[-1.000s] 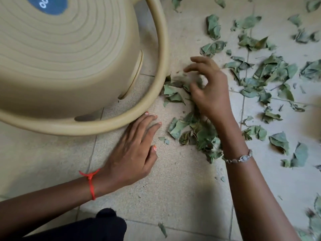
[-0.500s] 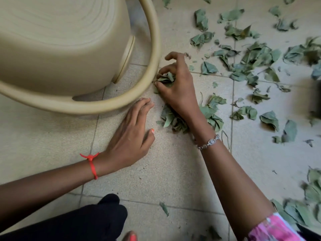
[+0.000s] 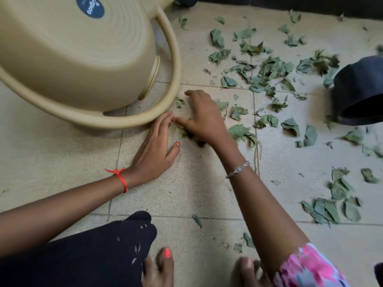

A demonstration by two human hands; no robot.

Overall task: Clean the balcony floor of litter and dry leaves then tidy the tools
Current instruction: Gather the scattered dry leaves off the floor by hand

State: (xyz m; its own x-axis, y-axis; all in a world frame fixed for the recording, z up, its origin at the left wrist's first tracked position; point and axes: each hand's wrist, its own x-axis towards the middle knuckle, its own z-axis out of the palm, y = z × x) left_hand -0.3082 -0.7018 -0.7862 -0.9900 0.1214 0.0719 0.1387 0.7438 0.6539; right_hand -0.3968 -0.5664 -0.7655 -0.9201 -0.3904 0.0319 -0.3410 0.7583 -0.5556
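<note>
Dry green leaves [image 3: 267, 71] lie scattered over the beige tiled floor [image 3: 186, 193], thickest toward the right. My left hand [image 3: 157, 148] lies flat on the tile with straight fingers, fingertips near the rim of a beige plastic bucket [image 3: 83, 48] lying on its side. My right hand [image 3: 201, 119] spreads palm-down over a small clump of leaves [image 3: 192, 137], its thumb touching my left fingertips. A few leaves [image 3: 179, 102] sit between my right hand and the bucket's handle [image 3: 174, 65].
A black pot [image 3: 360, 94] lies tipped on its side at the right edge. More leaves [image 3: 335, 206] are piled at lower right. My knee in black cloth [image 3: 93, 251] and my bare toes [image 3: 163, 264] are at the bottom. A dark wall base runs along the top.
My right hand has slid down and toward my left hand, dragging leaves with it, and its fingers have flattened. The left hand has stayed flat on the tile.
</note>
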